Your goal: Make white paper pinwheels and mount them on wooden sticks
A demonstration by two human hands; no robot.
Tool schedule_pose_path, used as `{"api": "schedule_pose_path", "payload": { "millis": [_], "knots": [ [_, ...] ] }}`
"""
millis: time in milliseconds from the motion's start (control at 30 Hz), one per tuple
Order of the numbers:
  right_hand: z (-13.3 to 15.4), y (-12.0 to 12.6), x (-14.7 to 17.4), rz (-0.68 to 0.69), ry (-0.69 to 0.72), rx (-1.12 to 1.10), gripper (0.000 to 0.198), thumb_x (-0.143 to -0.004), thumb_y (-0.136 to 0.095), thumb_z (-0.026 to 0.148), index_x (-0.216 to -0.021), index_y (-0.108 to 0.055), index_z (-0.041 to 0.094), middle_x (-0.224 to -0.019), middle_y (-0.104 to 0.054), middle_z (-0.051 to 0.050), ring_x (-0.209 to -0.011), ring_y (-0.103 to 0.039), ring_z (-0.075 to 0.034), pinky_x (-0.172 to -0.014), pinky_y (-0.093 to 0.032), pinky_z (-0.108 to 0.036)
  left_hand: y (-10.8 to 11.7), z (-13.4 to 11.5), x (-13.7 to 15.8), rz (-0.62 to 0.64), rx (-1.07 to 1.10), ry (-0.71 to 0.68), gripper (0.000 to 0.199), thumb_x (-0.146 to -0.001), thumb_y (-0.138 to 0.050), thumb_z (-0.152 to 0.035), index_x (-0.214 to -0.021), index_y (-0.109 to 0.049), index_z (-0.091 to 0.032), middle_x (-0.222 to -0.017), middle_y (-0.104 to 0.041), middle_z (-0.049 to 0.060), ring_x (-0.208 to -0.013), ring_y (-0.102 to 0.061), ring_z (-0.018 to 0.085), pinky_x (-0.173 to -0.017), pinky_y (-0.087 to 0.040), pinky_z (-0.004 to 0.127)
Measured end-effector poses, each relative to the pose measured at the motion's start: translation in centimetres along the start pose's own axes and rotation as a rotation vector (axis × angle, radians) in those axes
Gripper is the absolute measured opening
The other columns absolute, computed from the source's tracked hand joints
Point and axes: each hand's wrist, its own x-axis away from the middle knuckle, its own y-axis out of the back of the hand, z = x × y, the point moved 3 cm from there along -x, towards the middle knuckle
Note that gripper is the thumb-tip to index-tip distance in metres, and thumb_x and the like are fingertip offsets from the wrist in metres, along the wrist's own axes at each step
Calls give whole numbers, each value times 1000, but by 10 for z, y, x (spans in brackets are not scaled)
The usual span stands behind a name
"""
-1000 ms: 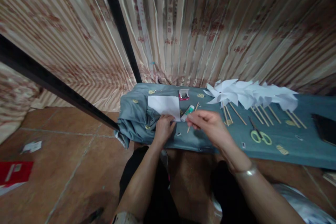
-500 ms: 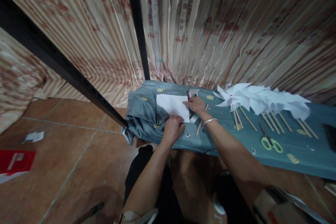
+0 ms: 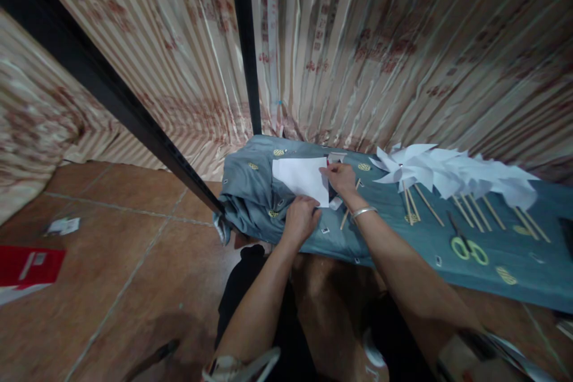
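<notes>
A white sheet of paper [image 3: 298, 176] lies on the cloth-covered bench [image 3: 250, 182], between my hands. My left hand [image 3: 302, 215] rests on its near edge, fingers bent against the paper. At the right edge, my right hand [image 3: 340, 179] pinches the paper between thumb and fingers. Partly hidden behind the right hand is a small open box [image 3: 336, 157]. A wooden stick [image 3: 344, 218] lies beneath the right wrist.
Several white paper pinwheels [image 3: 452, 173] on wooden sticks lie overlapped to the right. Green-handled scissors [image 3: 468, 248] lie nearer me. A dark metal post [image 3: 246, 42] stands at the bench's back left. A red packet [image 3: 31, 265] is on the floor.
The view has shifted slightly, so everything sits a little further right. The hands stay at the paper's edges, with the right fingers a little more closed on it.
</notes>
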Motion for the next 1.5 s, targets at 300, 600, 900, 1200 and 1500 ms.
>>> {"api": "schedule_pose_path", "payload": {
  "millis": [300,600,900,1200,1500],
  "knots": [
    [5,4,13,-6,103,128,27,-87,-51,28,-85,-76,18,-88,-76,-9,-84,-68,-22,-70,-44,-27,-1,1,1,-9,2,-9,21,-86,-60,-20,-104,-70,-14,-108,-72,9,-106,-60,23,-95,-49,35],
    [17,15,20,-26,187,238,27,-90,-51,29,-102,-72,19,-101,-74,-13,-93,-68,-26,-78,-45,-31,1,1,0,0,10,0,21,-86,-60,-18,-103,-71,-13,-108,-72,9,-107,-61,23,-97,-48,35],
    [24,18,21,-45,228,247,23,-89,-52,26,-103,-67,17,-98,-74,-11,-89,-68,-25,-77,-45,-32,0,0,0,-14,7,2,21,-85,-61,-17,-102,-71,-14,-108,-72,9,-106,-61,23,-97,-47,36],
    [29,22,32,-56,305,223,18,-86,-53,23,-93,-68,16,-97,-72,-12,-95,-63,-25,-80,-43,-30,-2,1,0,-42,23,-27,19,-84,-61,-17,-100,-71,-14,-106,-72,8,-104,-61,23,-97,-48,36],
    [30,52,36,-139,267,-203,16,-84,-52,31,-86,-62,18,-75,-67,-3,-69,-61,-18,-67,-44,-27,11,-1,-1,-431,171,-147,20,-88,-56,-20,-103,-69,-17,-114,-68,9,-108,-59,22,-99,-48,38]
  ]
}}
